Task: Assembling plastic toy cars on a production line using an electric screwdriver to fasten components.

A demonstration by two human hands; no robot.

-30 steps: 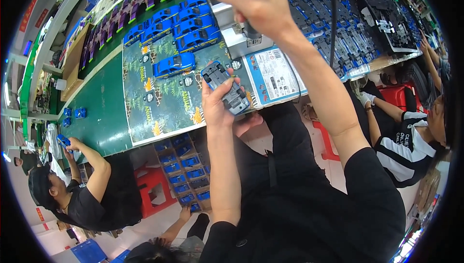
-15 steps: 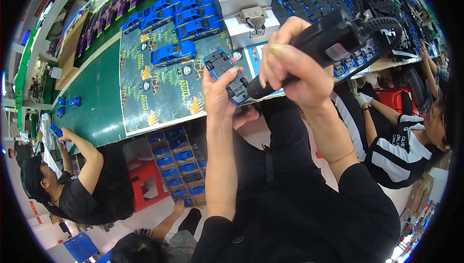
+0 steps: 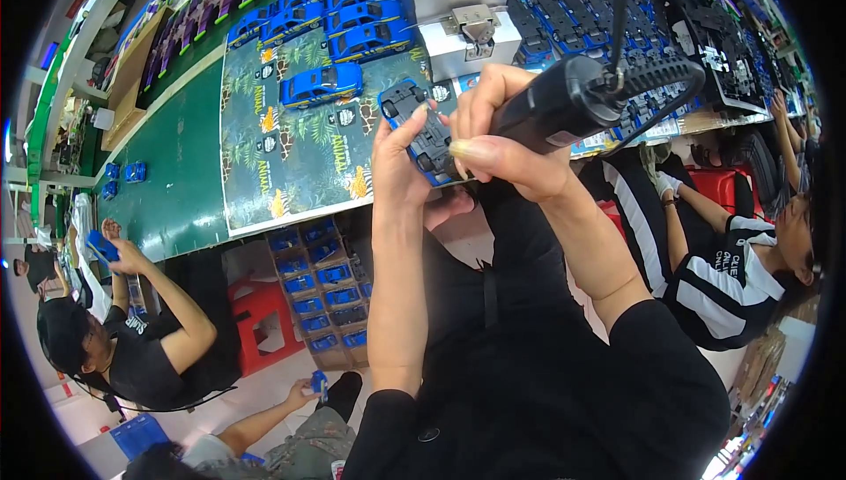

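My left hand [image 3: 397, 171] grips a blue toy car [image 3: 430, 143] turned upside down, with its black underside facing me, just over the table's front edge. Closed around a black corded electric screwdriver [image 3: 557, 110] is my right hand [image 3: 527, 167]. Its thumb and fingertips are right beside the car's underside; the driver's tip is hidden behind the fingers. On the patterned mat left of my hands stands a single blue toy car [image 3: 322, 85], upright. Behind it, several more blue cars [image 3: 370, 39] sit in rows.
A grey metal fixture [image 3: 465, 39] stands beyond my hands. To its right lie many black-and-blue car undersides [image 3: 568, 17]. Below the table is a divided carton [image 3: 326, 308] of blue cars. Co-workers sit left and right; another, lower left, holds a small blue thing [image 3: 318, 382].
The screwdriver has swung more end-on to me, and my right fingers have come closer to the car. A co-worker's hand at lower left has moved away from the carton.
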